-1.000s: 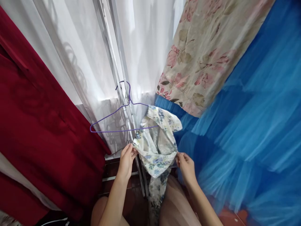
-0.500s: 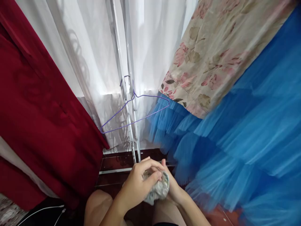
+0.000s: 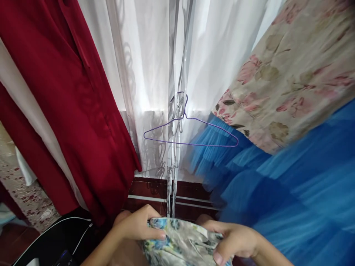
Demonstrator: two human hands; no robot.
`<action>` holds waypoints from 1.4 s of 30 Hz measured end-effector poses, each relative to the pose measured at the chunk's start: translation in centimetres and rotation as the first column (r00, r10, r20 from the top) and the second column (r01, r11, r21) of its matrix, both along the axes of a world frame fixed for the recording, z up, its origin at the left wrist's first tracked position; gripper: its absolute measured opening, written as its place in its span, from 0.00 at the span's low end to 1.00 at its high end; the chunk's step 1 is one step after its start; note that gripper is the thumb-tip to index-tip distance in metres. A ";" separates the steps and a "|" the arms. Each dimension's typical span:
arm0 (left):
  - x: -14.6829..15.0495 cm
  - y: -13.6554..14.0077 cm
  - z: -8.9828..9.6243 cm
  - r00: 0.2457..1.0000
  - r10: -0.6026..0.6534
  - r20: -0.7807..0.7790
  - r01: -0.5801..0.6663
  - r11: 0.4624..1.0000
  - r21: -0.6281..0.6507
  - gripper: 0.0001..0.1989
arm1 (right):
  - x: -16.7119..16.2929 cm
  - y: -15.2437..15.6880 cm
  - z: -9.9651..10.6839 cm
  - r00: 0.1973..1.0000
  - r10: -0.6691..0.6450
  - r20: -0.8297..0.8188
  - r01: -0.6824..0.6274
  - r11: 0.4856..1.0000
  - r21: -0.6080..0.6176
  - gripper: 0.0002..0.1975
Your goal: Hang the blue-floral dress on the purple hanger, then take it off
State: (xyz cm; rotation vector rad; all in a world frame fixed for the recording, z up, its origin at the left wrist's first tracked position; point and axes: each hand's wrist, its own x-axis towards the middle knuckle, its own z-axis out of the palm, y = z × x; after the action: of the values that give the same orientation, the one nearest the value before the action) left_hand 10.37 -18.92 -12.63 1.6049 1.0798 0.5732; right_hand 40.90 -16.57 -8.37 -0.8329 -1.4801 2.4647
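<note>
A piece of patterned cloth (image 3: 185,240), grey-white with blue and yellow print, is stretched between my two hands low in the view. My left hand (image 3: 142,225) pinches its upper left edge, thumb on top. The right side is gripped by my right hand (image 3: 235,240), thumb also over the fabric. The cloth's lower part runs out of the picture, so its kind of garment cannot be made out. Beyond my hands, a thin purple hanger (image 3: 191,144) dangles bare from a white metal stand (image 3: 174,155).
Dark red fabric (image 3: 91,122) hangs at the left, a floral cloth (image 3: 266,88) and a blue tulle skirt (image 3: 277,192) at the right. White curtains (image 3: 149,55) form the back. A black round surface with a white cable (image 3: 63,218) is at lower left.
The cloth was bunched up between my hands; now it is spread out, with my hands farther apart. The view has shifted left, and the hanger has swung round.
</note>
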 end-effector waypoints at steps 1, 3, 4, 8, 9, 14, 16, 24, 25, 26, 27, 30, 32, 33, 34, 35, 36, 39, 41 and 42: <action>-1.0 0.5 0.2 0.997 -0.002 -0.073 0.008 0.997 0.081 0.17 | 0.6 0.5 1.1 0.992 0.096 0.079 -0.104 0.989 0.102 0.16; -3.1 1.7 0.3 0.979 0.033 -0.201 0.015 0.973 0.230 0.12 | 1.4 1.6 3.2 0.964 0.196 0.182 -0.240 0.933 0.266 0.13; -4.3 2.4 0.4 0.971 0.068 -0.231 -0.001 0.961 0.277 0.10 | 1.7 2.2 4.0 0.961 0.181 0.208 -0.244 0.911 0.333 0.13; -8.5 5.8 1.5 0.946 0.281 -0.163 -0.199 0.898 0.392 0.08 | 2.3 4.6 5.7 0.974 -0.140 0.178 0.019 0.834 0.551 0.14; -9.3 6.8 2.3 0.932 0.339 -0.131 -0.256 0.868 0.426 0.10 | 2.3 5.1 5.9 0.966 -0.219 0.134 0.100 0.800 0.591 0.14; -11.0 11.8 8.7 0.872 0.488 0.034 -0.405 0.682 0.609 0.14 | 2.1 7.7 6.7 0.889 -0.447 -0.100 0.377 0.591 0.713 0.25; -10.6 13.6 11.5 0.867 0.494 0.066 -0.406 0.623 0.668 0.14 | 2.4 9.1 7.4 0.843 -0.507 -0.181 0.459 0.501 0.734 0.36; -8.1 17.4 16.6 0.983 0.182 0.028 -0.178 0.908 0.379 0.13 | 6.3 17.8 9.3 0.616 -0.731 -0.294 0.520 0.097 0.849 0.63; -8.1 17.4 16.4 0.990 0.139 0.005 -0.133 0.935 0.329 0.12 | 6.8 18.4 9.7 0.619 -0.746 -0.245 0.475 0.106 0.874 0.62; -8.2 17.5 16.1 0.993 0.119 0.010 -0.117 0.951 0.288 0.12 | 7.2 18.7 10.3 0.634 -0.752 -0.183 0.421 0.136 0.897 0.61; -8.3 17.5 15.7 0.990 0.127 0.057 -0.137 0.958 0.254 0.13 | 7.6 18.7 10.9 0.655 -0.747 -0.113 0.360 0.177 0.916 0.58; -8.9 17.4 14.8 0.904 0.249 0.347 -0.309 0.942 0.128 0.16 | 8.2 17.8 13.2 0.714 -0.691 0.111 0.150 0.305 0.940 0.47; -9.4 17.2 14.7 0.826 0.307 0.473 -0.371 0.928 0.046 0.16 | 8.4 16.9 15.0 0.749 -0.615 0.246 0.003 0.374 0.927 0.32; -9.6 17.0 14.9 0.800 0.323 0.506 -0.386 0.922 0.020 0.16 | 8.4 16.5 15.9 0.754 -0.583 0.303 -0.066 0.391 0.918 0.24; -9.8 16.8 15.2 0.783 0.335 0.524 -0.394 0.919 0.000 0.16 | 8.5 16.1 16.6 0.750 -0.564 0.345 -0.123 0.394 0.911 0.19; -9.9 16.6 15.4 0.769 0.347 0.537 -0.401 0.916 -0.017 0.16 | 8.5 15.8 17.3 0.739 -0.559 0.375 -0.167 0.388 0.906 0.17; -10.0 16.4 15.7 0.752 0.361 0.552 -0.412 0.910 -0.034 0.16 | 8.5 15.5 17.8 0.723 -0.568 0.394 -0.198 0.376 0.905 0.19; -9.8 16.0 16.0 0.709 0.394 0.585 -0.474 0.880 -0.018 0.18 | 8.3 14.7 18.4 0.717 -0.555 0.422 -0.234 0.378 0.896 0.25; -9.1 16.0 15.7 0.657 0.407 0.634 -0.569 0.820 0.065 0.18 | 8.1 14.2 18.1 0.744 -0.520 0.420 -0.216 0.408 0.887 0.26; -8.6 16.0 15.5 0.618 0.410 0.671 -0.630 0.768 0.112 0.18 | 8.0 14.0 17.9 0.756 -0.509 0.410 -0.195 0.424 0.885 0.26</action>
State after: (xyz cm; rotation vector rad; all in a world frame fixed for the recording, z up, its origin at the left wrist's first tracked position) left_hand 1.73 -2.92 2.88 1.1839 0.9605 1.6557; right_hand 48.95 -2.56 9.56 -1.4595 -2.3680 0.8061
